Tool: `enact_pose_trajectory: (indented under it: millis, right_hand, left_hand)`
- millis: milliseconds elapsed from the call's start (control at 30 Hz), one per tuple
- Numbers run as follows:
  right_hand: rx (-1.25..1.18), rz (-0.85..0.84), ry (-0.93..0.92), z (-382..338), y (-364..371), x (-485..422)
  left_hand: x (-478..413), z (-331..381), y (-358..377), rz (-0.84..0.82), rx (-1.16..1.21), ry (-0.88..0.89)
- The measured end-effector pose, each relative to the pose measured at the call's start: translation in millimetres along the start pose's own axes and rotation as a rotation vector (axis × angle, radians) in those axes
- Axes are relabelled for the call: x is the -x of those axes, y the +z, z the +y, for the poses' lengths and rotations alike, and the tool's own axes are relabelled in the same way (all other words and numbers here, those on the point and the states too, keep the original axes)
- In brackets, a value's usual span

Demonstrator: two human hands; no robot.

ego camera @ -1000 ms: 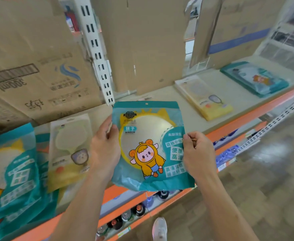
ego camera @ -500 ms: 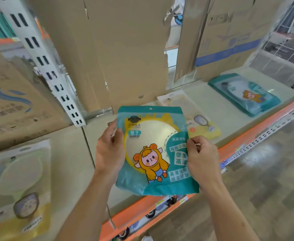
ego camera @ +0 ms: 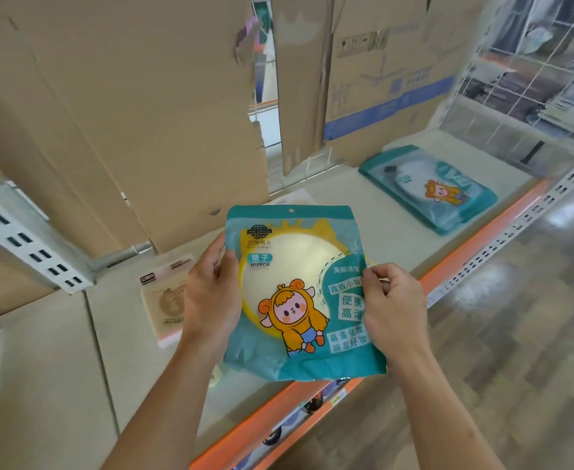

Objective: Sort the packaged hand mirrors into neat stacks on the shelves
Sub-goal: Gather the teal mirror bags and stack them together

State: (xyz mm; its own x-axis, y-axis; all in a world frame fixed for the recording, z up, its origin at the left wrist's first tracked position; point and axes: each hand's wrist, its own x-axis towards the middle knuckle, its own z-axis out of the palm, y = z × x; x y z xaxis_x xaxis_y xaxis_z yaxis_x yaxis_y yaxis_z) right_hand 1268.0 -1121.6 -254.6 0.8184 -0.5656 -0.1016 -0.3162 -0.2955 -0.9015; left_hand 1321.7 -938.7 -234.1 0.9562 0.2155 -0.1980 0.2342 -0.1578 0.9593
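Observation:
I hold a teal packaged hand mirror [ego camera: 299,283] upright in front of me, above the front of the shelf [ego camera: 353,212]. It shows a round yellow-rimmed mirror and a cartoon figure in a yellow hood. My left hand [ego camera: 211,296] grips its left edge, and my right hand [ego camera: 392,310] pinches its right edge. A stack of matching teal packs [ego camera: 431,191] lies flat on the shelf to the right. A pale pink-edged pack [ego camera: 163,300] lies flat behind my left hand, partly hidden by it.
Cardboard sheets [ego camera: 143,113] line the back of the shelf. A white slotted upright [ego camera: 24,239] crosses at the left, and another [ego camera: 502,242] runs along the orange shelf edge [ego camera: 465,252] at the right. A wire grid panel [ego camera: 533,62] stands at the far right. Tiled floor lies below right.
The view has swung right along the shelf: the packs at the left have left the frame and the teal stack has come nearer. Both hands keep their hold on the teal pack.

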Motion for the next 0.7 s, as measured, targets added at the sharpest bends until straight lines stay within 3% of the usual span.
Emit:
enact_pose_trajectory:
  millis: [700]
  right_hand:
    - [0.028, -0.119, -0.031, 54, -120, -128]
  left_hand:
    - [24, 23, 171, 0.088, 0.063, -0.042]
